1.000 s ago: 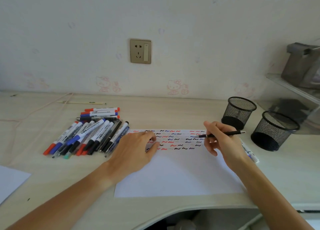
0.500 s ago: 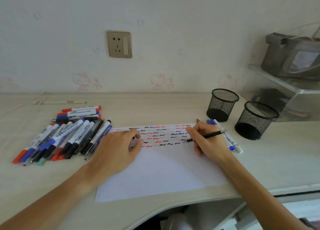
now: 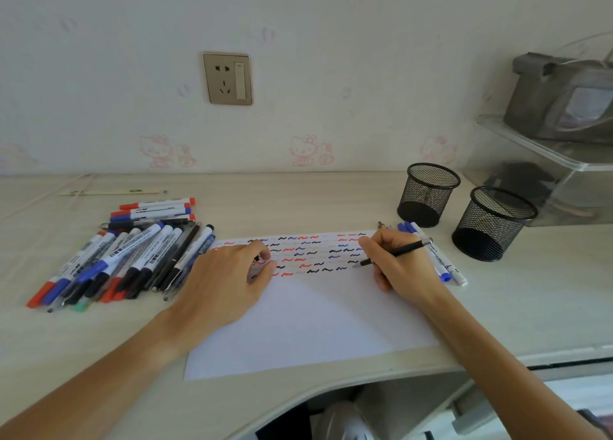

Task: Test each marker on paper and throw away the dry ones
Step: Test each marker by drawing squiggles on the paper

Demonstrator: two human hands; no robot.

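Right of the paper, two mesh cups are seen; contents cannot be told. "WHITEBOARD" is read on markers. A pen is pinched by the right hand; the paper is pressed by the flat left hand.

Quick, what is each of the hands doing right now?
Left hand: open, resting flat on the paper.
Right hand: closed around a black pen, tip at the paper.
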